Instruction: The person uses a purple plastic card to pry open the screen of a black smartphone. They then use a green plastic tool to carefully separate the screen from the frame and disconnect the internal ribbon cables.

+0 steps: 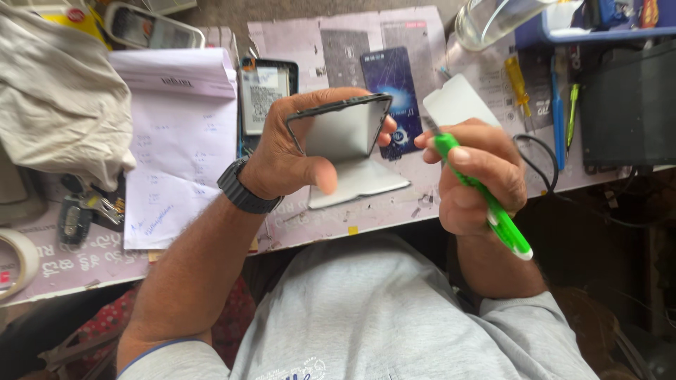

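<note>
The phone point(345, 130) is being held above the desk point(296, 225), tilted, with its grey inner side facing the camera and its dark frame running along the top edge. The left hand point(296, 158) is gripping it from the left side: the fingers are wrapping over the upper edge and the thumb is pressing across the lower corner, so this grip is clenched on the phone. A black wristwatch point(243, 188) is sitting on the left wrist.

The right hand point(479, 176) is closing around a green screwdriver point(486, 204), the handle end pointing down toward the person and the metal tip lying just beside the phone's right edge; whether the tip is touching cannot be told.

A grey flat panel point(362, 184) is lying on the desk directly under the phone. Behind it a dark blue printed card point(391, 84) and an opened phone body point(264, 95) are resting on the desk. A white notepad point(179, 148) is lying to the left, with a beige cloth point(56, 98) beyond it. A yellow screwdriver point(517, 84) is lying to the far right, well apart from the hands.
</note>
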